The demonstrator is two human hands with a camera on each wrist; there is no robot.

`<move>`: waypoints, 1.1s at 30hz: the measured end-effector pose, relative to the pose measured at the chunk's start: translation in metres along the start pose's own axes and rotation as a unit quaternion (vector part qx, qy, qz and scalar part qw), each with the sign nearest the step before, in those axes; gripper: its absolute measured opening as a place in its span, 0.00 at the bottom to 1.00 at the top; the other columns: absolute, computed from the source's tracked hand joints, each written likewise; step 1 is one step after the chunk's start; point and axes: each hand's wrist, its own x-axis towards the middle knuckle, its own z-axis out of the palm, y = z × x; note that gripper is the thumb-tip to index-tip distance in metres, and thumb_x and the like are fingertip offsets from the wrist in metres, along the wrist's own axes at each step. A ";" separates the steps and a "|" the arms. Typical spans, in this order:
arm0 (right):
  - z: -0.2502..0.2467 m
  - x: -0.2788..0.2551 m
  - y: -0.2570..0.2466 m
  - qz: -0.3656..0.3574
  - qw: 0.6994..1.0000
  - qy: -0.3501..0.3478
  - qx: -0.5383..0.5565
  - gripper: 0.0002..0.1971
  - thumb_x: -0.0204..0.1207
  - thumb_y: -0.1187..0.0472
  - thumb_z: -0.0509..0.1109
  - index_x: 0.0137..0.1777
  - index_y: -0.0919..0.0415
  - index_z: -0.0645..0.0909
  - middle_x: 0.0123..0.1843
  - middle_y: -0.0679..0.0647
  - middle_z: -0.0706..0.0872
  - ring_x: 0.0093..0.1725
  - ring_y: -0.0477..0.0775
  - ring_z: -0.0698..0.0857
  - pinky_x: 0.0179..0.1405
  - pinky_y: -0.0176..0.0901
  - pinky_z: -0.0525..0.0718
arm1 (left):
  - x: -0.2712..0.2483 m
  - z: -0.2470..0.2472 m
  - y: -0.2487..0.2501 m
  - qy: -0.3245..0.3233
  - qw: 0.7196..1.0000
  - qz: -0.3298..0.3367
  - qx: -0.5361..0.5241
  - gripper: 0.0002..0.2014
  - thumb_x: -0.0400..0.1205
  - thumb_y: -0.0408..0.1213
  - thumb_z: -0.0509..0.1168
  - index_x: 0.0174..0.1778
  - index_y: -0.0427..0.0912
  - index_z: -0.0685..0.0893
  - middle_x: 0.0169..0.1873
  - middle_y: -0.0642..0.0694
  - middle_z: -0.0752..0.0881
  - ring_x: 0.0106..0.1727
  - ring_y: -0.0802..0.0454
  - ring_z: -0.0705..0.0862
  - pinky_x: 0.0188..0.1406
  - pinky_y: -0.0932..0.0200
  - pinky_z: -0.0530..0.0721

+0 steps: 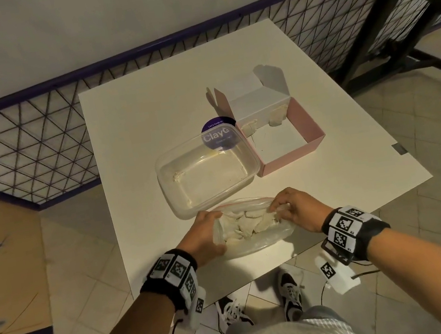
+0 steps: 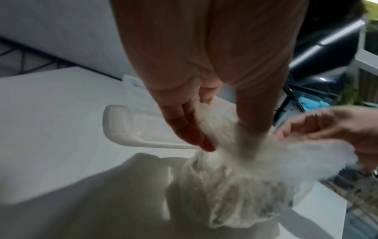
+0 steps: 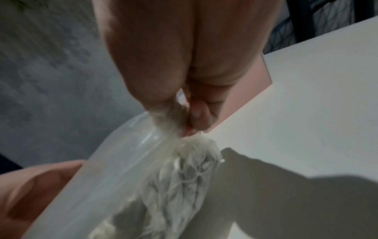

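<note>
Bag (image 1: 258, 240): clear zip film, lying at the near edge of the table (image 1: 133, 123), just in front of the tub (image 1: 216, 182). It is part-filled with white sachets (image 1: 248, 225).

Left hand (image 1: 204, 236): fingers and thumb curled, pinching the bag's left side. In the left wrist view the film is gathered between them.

Right hand (image 1: 296, 209): fingers bent, thumb against fingertips, pinching at the right end of the mouth. In the right wrist view a white wad sits in that pinch. Blur hides whether it is film alone or film plus a sachet end.

Handling, judged:
- Load is light. The sachets look soft, crumpled and stringy, so they probably snag on one another and come out in clumps.
- The film is limp and slick and has no shape of its own, so the mouth sags shut unless both sides are held apart.
- Best hold is the stiffer zip strip at each end of the mouth, not the belly.
- Sachet paper is likely to tear, so pinch the body, not the string.

Box (image 1: 288, 160) and lid (image 1: 218, 136) sit behind the tub, untouched.
</note>
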 end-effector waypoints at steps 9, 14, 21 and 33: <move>0.012 0.003 -0.014 0.067 0.993 -0.078 -0.052 0.45 0.68 0.63 0.78 0.81 0.48 0.57 0.70 0.57 0.65 0.68 0.57 0.72 0.66 0.36 0.68 | 0.005 0.006 -0.001 -0.027 1.000 -0.001 -0.006 0.63 0.63 0.31 0.78 0.83 0.56 0.40 0.64 0.43 0.67 0.57 0.42 0.77 0.63 0.53 0.79; 0.012 0.006 -0.015 0.070 0.992 -0.073 -0.070 0.49 0.68 0.65 0.77 0.82 0.43 0.50 0.69 0.56 0.66 0.66 0.59 0.75 0.65 0.42 0.73 | 0.008 0.007 -0.001 -0.003 0.999 0.007 -0.050 0.63 0.58 0.33 0.79 0.80 0.65 0.42 0.59 0.47 0.69 0.58 0.42 0.79 0.63 0.47 0.82; 0.016 0.010 -0.012 0.041 0.997 -0.054 -0.025 0.51 0.67 0.65 0.77 0.81 0.40 0.49 0.63 0.56 0.69 0.63 0.58 0.75 0.65 0.42 0.72 | 0.008 0.006 -0.007 0.021 0.990 0.038 -0.133 0.62 0.58 0.36 0.81 0.82 0.59 0.47 0.74 0.53 0.65 0.74 0.53 0.68 0.78 0.52 0.68; 0.007 0.014 -0.015 -0.018 0.994 0.003 -0.111 0.34 0.69 0.52 0.76 0.75 0.37 0.68 0.79 0.56 0.59 0.77 0.61 0.57 0.76 0.54 0.61 | -0.001 -0.005 -0.010 0.042 0.995 0.018 -0.093 0.52 0.64 0.57 0.77 0.81 0.62 0.55 0.77 0.51 0.58 0.75 0.49 0.67 0.77 0.51 0.68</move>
